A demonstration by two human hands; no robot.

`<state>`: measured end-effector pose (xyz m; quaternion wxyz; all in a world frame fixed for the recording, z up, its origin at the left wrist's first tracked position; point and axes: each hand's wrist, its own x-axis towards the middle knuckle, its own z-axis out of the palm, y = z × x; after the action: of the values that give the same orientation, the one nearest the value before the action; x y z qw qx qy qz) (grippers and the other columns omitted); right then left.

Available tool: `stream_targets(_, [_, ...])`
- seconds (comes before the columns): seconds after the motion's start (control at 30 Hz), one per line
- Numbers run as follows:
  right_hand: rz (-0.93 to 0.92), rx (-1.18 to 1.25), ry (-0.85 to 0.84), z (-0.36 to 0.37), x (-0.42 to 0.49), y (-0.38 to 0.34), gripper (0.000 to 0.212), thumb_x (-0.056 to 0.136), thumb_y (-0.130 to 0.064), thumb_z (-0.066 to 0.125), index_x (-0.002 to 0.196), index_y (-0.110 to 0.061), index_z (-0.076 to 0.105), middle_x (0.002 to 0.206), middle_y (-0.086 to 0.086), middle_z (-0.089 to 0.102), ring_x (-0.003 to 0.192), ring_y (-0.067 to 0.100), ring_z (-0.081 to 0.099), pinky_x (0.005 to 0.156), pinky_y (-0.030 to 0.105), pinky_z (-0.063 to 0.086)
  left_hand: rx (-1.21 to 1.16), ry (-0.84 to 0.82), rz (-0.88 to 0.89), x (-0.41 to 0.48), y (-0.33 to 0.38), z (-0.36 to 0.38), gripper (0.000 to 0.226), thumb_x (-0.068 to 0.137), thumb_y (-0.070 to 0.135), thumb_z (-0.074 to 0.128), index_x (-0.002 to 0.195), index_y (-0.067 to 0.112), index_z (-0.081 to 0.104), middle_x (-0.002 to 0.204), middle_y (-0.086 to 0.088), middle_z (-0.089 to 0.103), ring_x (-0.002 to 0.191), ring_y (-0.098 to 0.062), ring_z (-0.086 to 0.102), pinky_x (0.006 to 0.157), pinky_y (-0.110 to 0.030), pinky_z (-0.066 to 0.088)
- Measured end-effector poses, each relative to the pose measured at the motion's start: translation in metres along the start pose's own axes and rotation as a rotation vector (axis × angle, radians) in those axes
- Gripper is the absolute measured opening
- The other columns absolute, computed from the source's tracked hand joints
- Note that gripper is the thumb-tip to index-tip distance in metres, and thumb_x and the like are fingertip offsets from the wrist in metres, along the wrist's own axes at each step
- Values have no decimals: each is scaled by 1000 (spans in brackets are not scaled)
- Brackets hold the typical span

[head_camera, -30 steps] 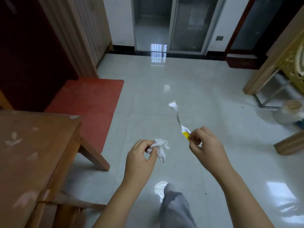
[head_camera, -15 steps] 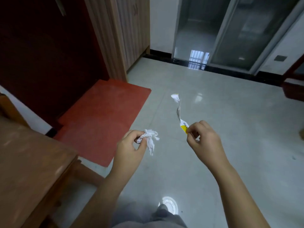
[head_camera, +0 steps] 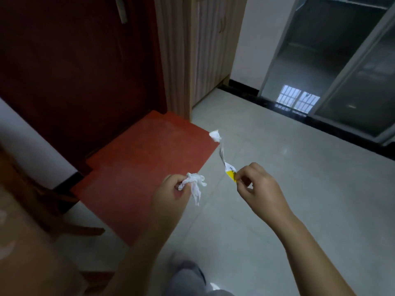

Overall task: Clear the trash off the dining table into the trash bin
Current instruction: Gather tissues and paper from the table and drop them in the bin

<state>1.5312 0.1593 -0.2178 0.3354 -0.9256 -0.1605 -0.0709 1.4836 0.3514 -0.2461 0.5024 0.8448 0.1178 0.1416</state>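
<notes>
My left hand (head_camera: 171, 194) pinches a crumpled white tissue (head_camera: 195, 184), which hangs down from thumb and fingers over the edge of the red mat. My right hand (head_camera: 259, 186) pinches the yellow end of a twisted white and yellow wrapper (head_camera: 223, 155); the wrapper sticks up and away from the hand. Both hands are held out over the floor, about a hand's width apart. The wooden dining table (head_camera: 27, 248) fills the lower left corner. No trash bin is in view.
A red floor mat (head_camera: 136, 167) lies before a dark red door (head_camera: 70, 67). A light wooden cabinet (head_camera: 205, 45) stands beside it. Glass sliding doors (head_camera: 333, 67) close the far right. Pale glossy tiles (head_camera: 299, 199) cover the floor. My grey trouser leg (head_camera: 188, 278) shows at the bottom.
The view has swung left: the door, cabinet and red mat have come closer and the table has slid to the lower left. Both hands keep the same hold on tissue and wrapper.
</notes>
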Motion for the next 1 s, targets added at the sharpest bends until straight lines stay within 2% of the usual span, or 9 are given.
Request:
stream_targets(0.03, [-38,-8,-19,5,27,-5,12,76,2,61,75,-10,59,76,6,54,60,26,55,53,42,47,-6,18,-14,22,-1,-4,7,75,25,54,69,24,57,73,3,61,69,-10,57,63,-20,42])
stream_targets(0.1, [-113,-23,-42,17,78,-16,11,76,1,61,74,-9,59,75,7,54,59,28,55,52,42,48,19,90,-10,60,-3,-15,18,77,17,57,66,31,54,67,7,59,67,0,56,59,-7,36])
stream_targets(0.23, [-205,17,-98,48,150,-31,13,76,2,61,75,-11,59,76,6,54,60,25,54,52,38,47,80,166,-45,117,-21,-31,12,81,6,63,74,15,60,70,11,60,67,-3,56,60,-6,35])
stream_targets(0.4, [-279,76,-225,91,218,-40,15,76,1,61,74,-14,59,76,-1,52,60,19,54,54,36,47,67,264,-107,158,-36,-46,24,81,7,65,76,29,56,70,19,56,70,15,53,60,0,34])
stream_targets(0.53, [-355,103,-241,120,291,-52,13,74,1,62,75,-12,60,77,1,53,60,19,53,55,31,44,105,290,-241,198,-57,-60,4,84,19,62,84,20,65,75,11,64,69,6,57,58,-3,36])
stream_targets(0.6, [-395,146,-276,137,328,-61,12,75,-1,62,76,-13,60,77,3,54,61,18,53,56,30,43,110,356,-289,225,-60,-67,8,84,16,63,80,22,62,73,10,61,67,10,54,58,-3,37])
stream_targets(0.7, [-485,171,-359,163,377,-76,11,76,-3,62,78,-14,61,79,-2,52,63,9,49,58,26,40,142,480,-283,264,-59,-78,29,80,4,65,77,31,55,73,13,58,73,15,51,60,-1,34])
stream_targets(0.83, [-602,220,-445,197,431,-101,16,74,-2,62,77,-18,59,76,-7,47,68,0,49,58,12,35,124,593,-377,295,-69,-96,19,82,5,63,73,23,59,69,9,59,65,4,51,56,-6,34])
stream_targets(1.0, [-721,278,-557,249,470,-152,22,73,-2,63,75,-22,55,75,-7,49,67,8,52,57,21,41,94,779,-468,312,-88,-130,21,82,6,63,73,24,58,70,4,62,69,-5,54,58,-7,36])
